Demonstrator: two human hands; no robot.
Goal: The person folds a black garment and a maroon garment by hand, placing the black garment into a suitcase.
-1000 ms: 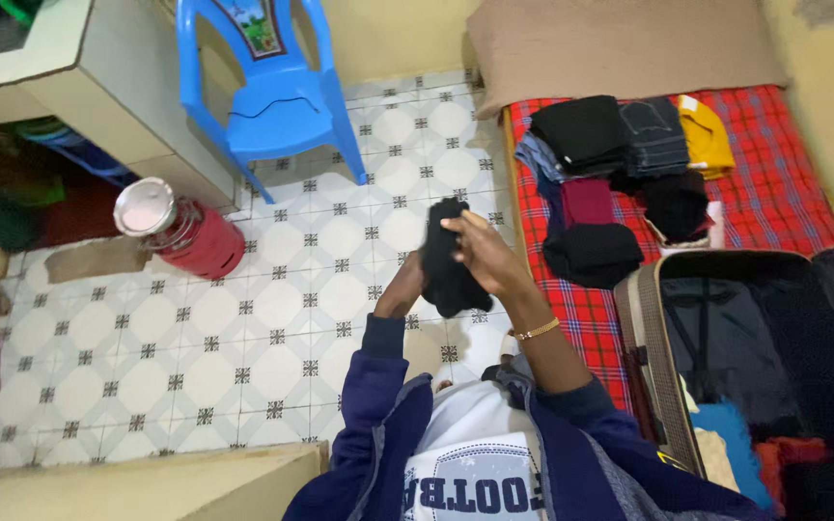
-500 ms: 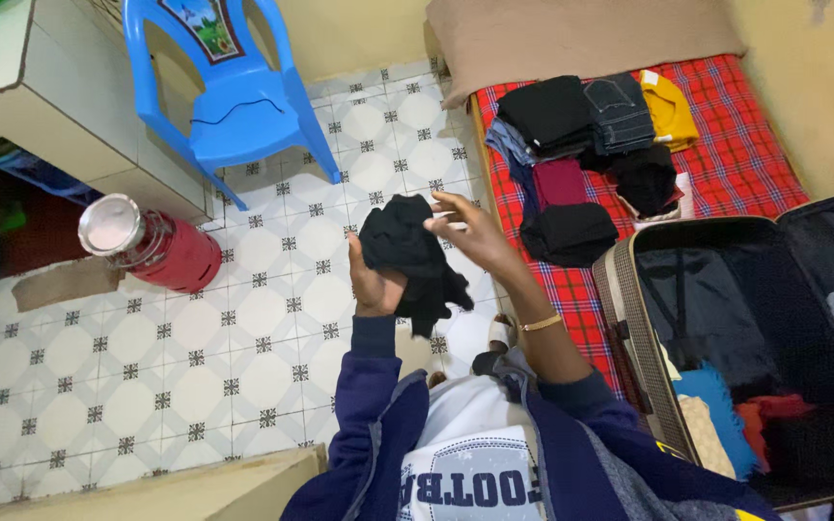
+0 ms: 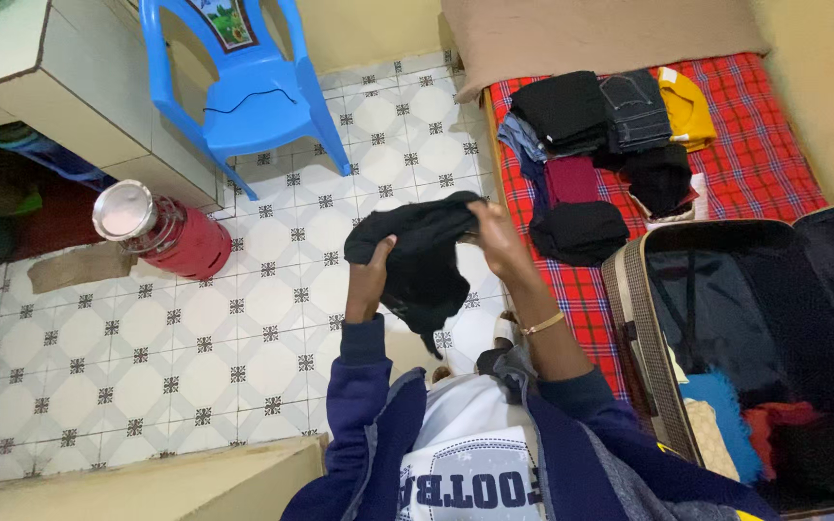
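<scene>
I hold a black garment (image 3: 424, 259) spread out in front of me, over the tiled floor. My left hand (image 3: 371, 280) grips its left edge, and my right hand (image 3: 497, 239) grips its upper right edge; a bracelet sits on that wrist. The cloth hangs down between both hands. To the right, folded clothes (image 3: 602, 145) in black, grey, maroon and yellow lie piled on a bed with a red checked cover (image 3: 764, 154). An open dark suitcase (image 3: 726, 318) rests on the bed near my right arm, with blue and red items inside.
A blue plastic chair (image 3: 243, 87) stands at the back on the white patterned tiles (image 3: 195, 338). A red gas cylinder (image 3: 161, 236) with a metal top lies beside a counter (image 3: 41, 77) at the left. A wooden surface (image 3: 147, 482) is at the bottom.
My hands have moved apart and opened the black garment out wider; it was bunched between them a second ago. The view has shifted slightly right.
</scene>
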